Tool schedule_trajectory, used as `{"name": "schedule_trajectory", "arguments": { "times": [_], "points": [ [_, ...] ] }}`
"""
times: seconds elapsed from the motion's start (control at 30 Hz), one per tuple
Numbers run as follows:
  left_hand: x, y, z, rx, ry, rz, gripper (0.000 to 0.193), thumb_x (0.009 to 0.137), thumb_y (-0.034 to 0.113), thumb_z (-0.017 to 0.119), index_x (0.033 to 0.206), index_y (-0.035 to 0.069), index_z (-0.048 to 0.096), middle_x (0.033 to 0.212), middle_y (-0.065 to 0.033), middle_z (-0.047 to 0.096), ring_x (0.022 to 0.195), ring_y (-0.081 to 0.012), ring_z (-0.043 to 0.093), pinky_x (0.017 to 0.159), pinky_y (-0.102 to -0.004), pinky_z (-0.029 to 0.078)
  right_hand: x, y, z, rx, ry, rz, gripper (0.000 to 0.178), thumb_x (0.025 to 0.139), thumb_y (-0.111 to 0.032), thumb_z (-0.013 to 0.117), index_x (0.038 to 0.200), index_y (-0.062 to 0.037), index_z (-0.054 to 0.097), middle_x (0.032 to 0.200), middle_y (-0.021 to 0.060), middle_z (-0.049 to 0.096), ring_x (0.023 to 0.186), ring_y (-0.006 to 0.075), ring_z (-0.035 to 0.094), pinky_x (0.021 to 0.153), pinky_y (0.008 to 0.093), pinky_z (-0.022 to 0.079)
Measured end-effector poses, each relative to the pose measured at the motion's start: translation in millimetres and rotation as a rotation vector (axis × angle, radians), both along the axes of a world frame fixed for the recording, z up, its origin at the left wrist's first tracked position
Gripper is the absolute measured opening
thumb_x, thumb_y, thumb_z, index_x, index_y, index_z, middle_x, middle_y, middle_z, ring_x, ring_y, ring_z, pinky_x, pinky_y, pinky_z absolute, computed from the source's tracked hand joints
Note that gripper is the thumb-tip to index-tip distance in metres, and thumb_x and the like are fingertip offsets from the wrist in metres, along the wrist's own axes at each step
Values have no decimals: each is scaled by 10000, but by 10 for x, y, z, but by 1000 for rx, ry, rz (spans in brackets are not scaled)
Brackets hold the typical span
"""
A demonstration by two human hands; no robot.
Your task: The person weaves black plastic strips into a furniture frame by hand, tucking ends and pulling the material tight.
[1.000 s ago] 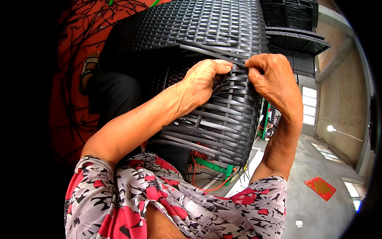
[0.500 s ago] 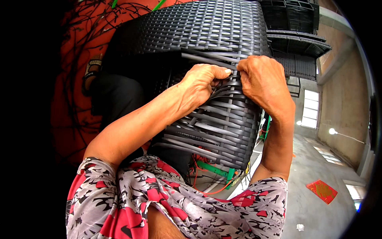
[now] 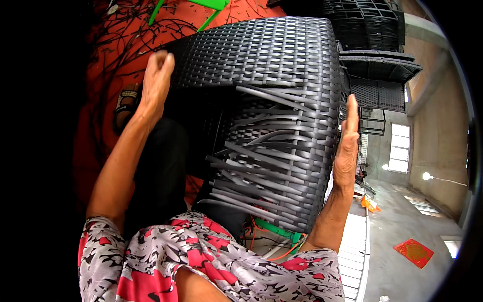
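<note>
A black woven wicker furniture piece (image 3: 261,55) stands before me, its upper face tightly woven. Lower down, several loose black strips (image 3: 261,151) stick out to the left with free ends, some crossing each other. Beyond the piece's left edge, my left hand (image 3: 157,83) is raised with its fingers curled together. Its fingertips are blurred, and anything between them is too small to make out. Along the right edge of the weave, my right hand (image 3: 347,146) is held upright and flat, fingers stretched, with no strip visible in it.
Scattered black strip offcuts (image 3: 126,35) lie on the red floor covering (image 3: 103,166) at left. A green stool (image 3: 209,4) stands at the far side. More black wicker pieces (image 3: 375,70) are stacked at far right. Orange cable (image 3: 282,256) and a green bar hang below the piece.
Both hands have left the loose strips they were pinching together. The left swung up and far left; the right moved outward to the right edge and straightened its fingers. The view shifted slightly.
</note>
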State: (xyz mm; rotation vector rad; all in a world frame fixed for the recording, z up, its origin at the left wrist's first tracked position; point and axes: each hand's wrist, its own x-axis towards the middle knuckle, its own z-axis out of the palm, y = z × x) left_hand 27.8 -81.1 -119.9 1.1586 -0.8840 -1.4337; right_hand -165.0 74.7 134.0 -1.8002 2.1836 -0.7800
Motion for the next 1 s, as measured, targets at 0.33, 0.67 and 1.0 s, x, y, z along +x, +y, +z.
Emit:
{"name": "schedule_trajectory", "arguments": {
  "times": [0.33,0.67,1.0],
  "points": [
    [-1452,-231,1712,-935,-150,53,609,951,489,354,1392,70,326,1460,-185,242,1356,-393,187,1047,-641,116,482,-36,-52,-68,-599,-33,929,852,-657,437,1466,-41,111,1418,186,306,1217,277,445,1006,399,395],
    [-1983,-1164,522,-775,-210,-49,537,999,358,263,1353,-28,380,1392,-237,370,1330,-340,299,1116,-395,200,260,112,-243,-42,-564,84,935,829,-535,591,1453,-2,142,1389,199,341,1190,251,471,991,358,413],
    [-1567,-406,281,-849,-690,-473,584,955,461,295,1453,160,251,1503,-167,189,1410,-305,126,1099,-565,51,-147,306,-246,83,-49,-32,963,821,-641,494,1435,41,202,1489,204,177,1380,278,172,1114,380,116]
  ]
}}
